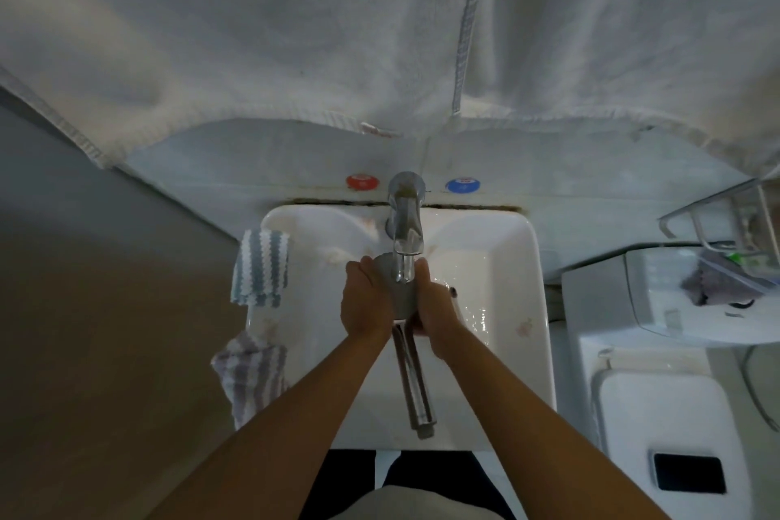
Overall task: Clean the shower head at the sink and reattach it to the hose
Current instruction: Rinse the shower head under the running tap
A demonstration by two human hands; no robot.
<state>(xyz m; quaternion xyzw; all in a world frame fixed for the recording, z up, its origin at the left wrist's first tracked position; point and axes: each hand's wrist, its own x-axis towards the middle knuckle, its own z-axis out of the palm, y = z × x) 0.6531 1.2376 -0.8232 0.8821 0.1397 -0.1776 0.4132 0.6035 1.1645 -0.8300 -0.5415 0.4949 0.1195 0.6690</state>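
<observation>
The chrome shower head (400, 295) is over the white sink (517, 266), its round grey face right under the tap spout (406, 241). Its long handle (415, 384) points back toward me, threaded end free, no hose on it. My left hand (362, 299) grips the left side of the head. My right hand (434, 308) grips the right side and the neck. Water shines on the basin floor to the right of my hands.
A red knob (362, 182) and a blue knob (463, 185) flank the tap. Two striped cloths (261, 272) (253, 372) hang over the sink's left rim. White towels (380, 34) hang above. A toilet tank (683, 300) stands to the right.
</observation>
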